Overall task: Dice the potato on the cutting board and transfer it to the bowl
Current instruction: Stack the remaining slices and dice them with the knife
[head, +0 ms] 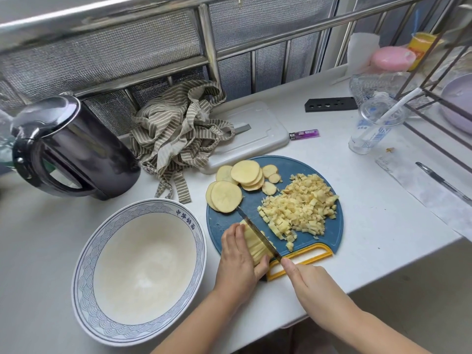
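While the knife (258,232) was cutting across a stack of potato strips (255,244) at the near left of the cutting board (291,164), the step in hand was the dicing. I judged it a little past halfway. A heap of diced potato (298,208) covered the right half of the board, and round slices (245,175) not yet cut lay along its far left rim. The left hand (238,254) held the strips with fingers curled over them. The right hand (306,279) was wrapped round the hidden handle, forefinger laid out along the blade's back. The next move would call for short, even cuts, with the left fingertips drawing back from the edge. The bowl (83,284), holding no potato, stood just left of the board, so a transfer would be short. The counter's front edge ran close beneath the board's near side, leaving little room there. Beyond the board lay a striped cloth (176,134), and a kettle (71,149) stood off to its far left
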Available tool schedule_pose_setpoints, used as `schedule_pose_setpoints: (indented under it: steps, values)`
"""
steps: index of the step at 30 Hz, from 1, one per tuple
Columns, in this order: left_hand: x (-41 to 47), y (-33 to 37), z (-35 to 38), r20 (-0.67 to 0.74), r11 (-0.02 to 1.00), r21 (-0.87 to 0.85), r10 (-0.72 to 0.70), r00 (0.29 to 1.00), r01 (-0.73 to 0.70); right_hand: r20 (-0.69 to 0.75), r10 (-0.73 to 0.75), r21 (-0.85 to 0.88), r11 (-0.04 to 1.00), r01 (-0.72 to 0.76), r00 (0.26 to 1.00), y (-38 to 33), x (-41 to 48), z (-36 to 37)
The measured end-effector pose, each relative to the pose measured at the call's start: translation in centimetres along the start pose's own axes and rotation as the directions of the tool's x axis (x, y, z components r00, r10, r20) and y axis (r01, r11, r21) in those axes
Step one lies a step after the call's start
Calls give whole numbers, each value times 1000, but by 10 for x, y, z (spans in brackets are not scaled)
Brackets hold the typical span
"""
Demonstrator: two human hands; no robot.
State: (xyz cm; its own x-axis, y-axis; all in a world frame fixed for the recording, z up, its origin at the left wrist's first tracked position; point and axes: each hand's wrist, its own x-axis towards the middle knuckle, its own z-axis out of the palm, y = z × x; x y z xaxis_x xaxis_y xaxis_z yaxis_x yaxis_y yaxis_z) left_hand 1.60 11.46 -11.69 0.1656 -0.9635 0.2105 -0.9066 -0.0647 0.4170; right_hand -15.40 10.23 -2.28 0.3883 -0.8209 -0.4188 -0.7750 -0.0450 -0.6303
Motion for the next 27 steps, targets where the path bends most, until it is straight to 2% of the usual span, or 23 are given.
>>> schedule_pose_setpoints:
  steps: [19, 27]
  values:
    - [5, 3, 4, -39, 999, 33, -26, 999, 27, 47, 143, -42, 989, -141, 989, -4, 9, 6]
    - [6, 2, 6, -59, 999, 19, -31, 998, 32, 22, 133, -61, 989, -132, 991, 1, 15, 8]
